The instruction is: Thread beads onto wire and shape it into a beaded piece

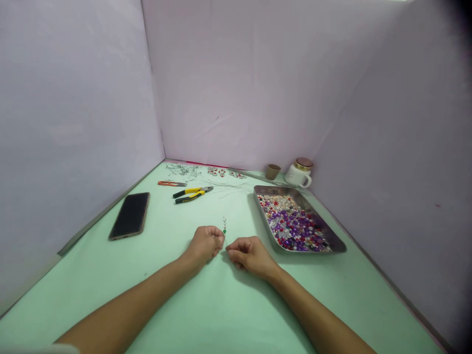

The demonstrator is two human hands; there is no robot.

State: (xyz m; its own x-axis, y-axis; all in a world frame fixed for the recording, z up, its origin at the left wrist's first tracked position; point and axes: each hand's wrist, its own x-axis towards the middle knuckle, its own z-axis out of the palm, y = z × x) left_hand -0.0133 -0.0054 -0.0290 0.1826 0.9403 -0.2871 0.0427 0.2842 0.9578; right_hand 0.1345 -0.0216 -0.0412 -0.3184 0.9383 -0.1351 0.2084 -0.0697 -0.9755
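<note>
Left hand and right hand are pinching a thin wire, round glossy beads rising at the left grip's twelve o'clock.

Just below the centre of the frame, the left hand pinches a short beaded wire (one bead is green, the others pale), and the right hand grips its thin lower end. Right of centre sits a metal tray of mixed beads, below a white mug and brown cup. Left of centre lie yellow-and-black pliers, orange snips and a dark phone.
</note>
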